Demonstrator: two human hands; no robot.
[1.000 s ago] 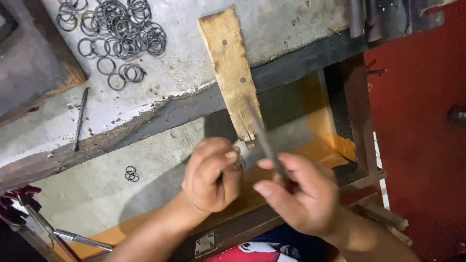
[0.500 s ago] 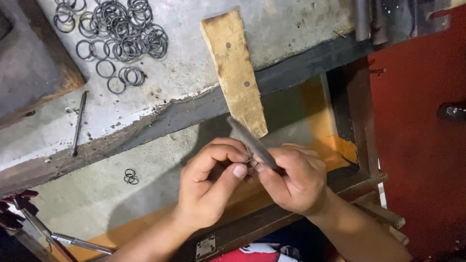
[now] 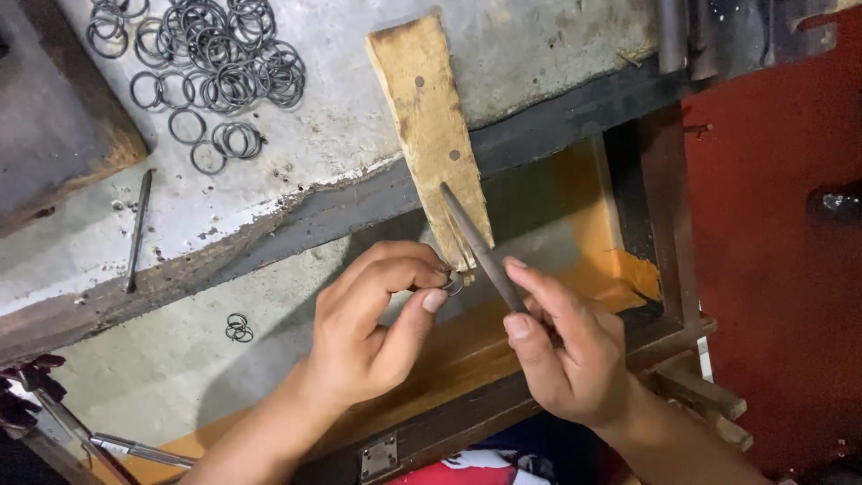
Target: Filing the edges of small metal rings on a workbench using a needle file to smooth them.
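Against wooden peg (image 3: 431, 135), left hand (image 3: 373, 328) pinches ring (image 3: 453, 286) beside file (image 3: 480, 247).

Metal rings (image 3: 206, 54): dark grey, heaped. Bench (image 3: 341, 135): pale grey, speckled, with a black front edge. Wooden peg (image 3: 431, 117): tan, worn, two dark dots. File (image 3: 480, 251): dark grey steel. Drawer tray (image 3: 620, 260): orange-yellow. Cabinet side (image 3: 781, 269): dull red. Thin rod (image 3: 136, 232): dark grey.
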